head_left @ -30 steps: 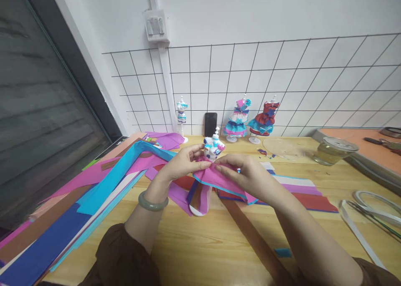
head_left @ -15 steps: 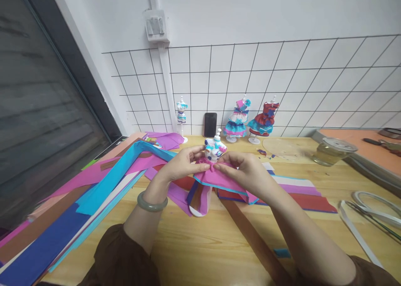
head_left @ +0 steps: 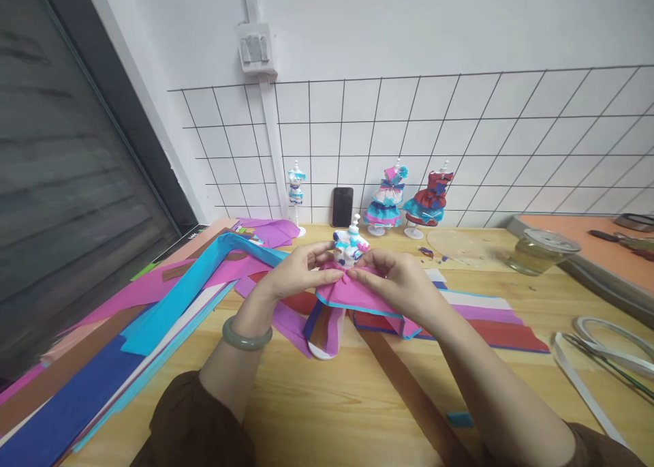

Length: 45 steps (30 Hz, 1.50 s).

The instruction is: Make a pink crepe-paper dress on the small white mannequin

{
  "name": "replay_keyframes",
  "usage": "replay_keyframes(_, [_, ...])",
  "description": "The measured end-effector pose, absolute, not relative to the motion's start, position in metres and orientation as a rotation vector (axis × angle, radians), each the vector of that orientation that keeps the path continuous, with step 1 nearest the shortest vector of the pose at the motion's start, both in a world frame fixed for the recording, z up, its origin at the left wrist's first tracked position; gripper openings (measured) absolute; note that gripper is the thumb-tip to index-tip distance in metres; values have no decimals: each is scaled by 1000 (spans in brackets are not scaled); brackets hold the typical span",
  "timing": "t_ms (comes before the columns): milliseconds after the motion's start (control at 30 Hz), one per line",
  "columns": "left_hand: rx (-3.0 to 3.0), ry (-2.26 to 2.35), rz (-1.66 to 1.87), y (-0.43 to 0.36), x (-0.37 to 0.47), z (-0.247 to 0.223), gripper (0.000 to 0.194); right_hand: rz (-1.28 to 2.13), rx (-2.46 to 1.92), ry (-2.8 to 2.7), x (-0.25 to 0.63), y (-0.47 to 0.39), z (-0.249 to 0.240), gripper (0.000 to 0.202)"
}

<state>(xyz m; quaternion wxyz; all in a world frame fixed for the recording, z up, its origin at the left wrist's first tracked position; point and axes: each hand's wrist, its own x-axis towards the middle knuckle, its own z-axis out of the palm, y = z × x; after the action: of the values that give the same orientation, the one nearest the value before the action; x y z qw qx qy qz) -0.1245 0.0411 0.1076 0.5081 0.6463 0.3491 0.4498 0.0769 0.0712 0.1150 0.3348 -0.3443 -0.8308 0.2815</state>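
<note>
A small dress-form mannequin (head_left: 349,249) with a white, blue-and-pink patterned bodice stands between my hands. Around its waist lies a gathered strip of pink crepe paper (head_left: 352,295) edged in light blue. My left hand (head_left: 301,270) pinches the pink paper at the waist, its fingers behind the mannequin. From the other side, my right hand (head_left: 396,276) pinches the same strip close to my left thumb. The strip's loose end hangs below my right hand. Brown, blue and purple strips (head_left: 327,327) show over the white base under the skirt.
Crepe paper strips (head_left: 199,296) in several colours cover the left side; more strips (head_left: 490,317) lie at right. Dressed mannequins (head_left: 385,201) and a phone (head_left: 343,206) stand by the wall. A lidded cup (head_left: 541,252), scissors (head_left: 608,358) and white tape (head_left: 582,385) are on the right.
Both hands keep their pinch at the waist with hardly any movement. The whole view has shifted very slightly.
</note>
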Motion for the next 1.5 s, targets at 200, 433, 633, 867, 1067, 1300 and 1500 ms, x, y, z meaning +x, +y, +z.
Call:
replay_keyframes(200, [1591, 885, 1103, 39, -119, 110, 50, 805, -889, -2158, 78, 74, 110, 28])
replay_keyframes(433, [1586, 869, 1105, 40, -116, 110, 49, 788, -879, -2190, 79, 75, 112, 29])
replay_keyframes(633, [1693, 973, 1097, 41, -117, 110, 47, 725, -876, -2272, 79, 72, 118, 27])
replay_keyframes(867, [1790, 1276, 1213, 38, -114, 115, 48, 769, -892, -2236, 79, 73, 118, 27])
replay_keyframes(1067, [1819, 1437, 1177, 38, -115, 115, 36, 715, -972, -2225, 78, 74, 116, 27])
replay_keyframes(1300, [1862, 1355, 1138, 39, -115, 115, 24, 694, -969, -2230, 77, 74, 116, 27])
replay_keyframes(1500, [1822, 1441, 1208, 39, -113, 112, 32, 683, -974, -2218, 77, 75, 115, 28])
